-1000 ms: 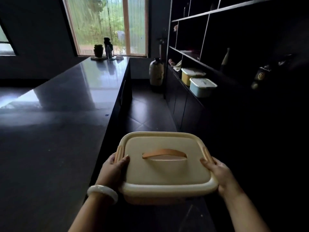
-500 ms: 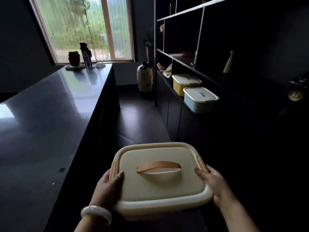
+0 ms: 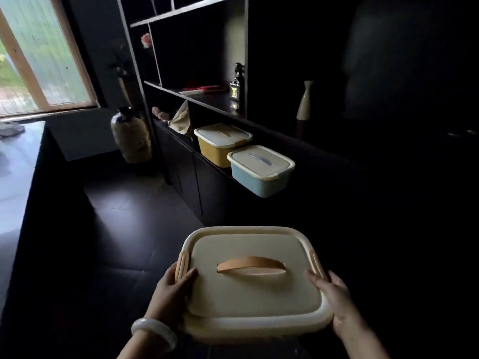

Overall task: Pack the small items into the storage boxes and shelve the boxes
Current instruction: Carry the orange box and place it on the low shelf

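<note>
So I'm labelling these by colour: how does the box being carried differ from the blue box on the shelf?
The carried box has an orange handle and orange side clips; the blue box has a blue-grey handle and pale blue body. The carried box is held at its sides by the left hand and right hand; the blue box rests on the shelf. Both have cream lids, closed.

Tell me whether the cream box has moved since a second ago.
Yes. The cream box, gripped by left hand and right hand, has come closer to the blue box on the shelf.
</note>
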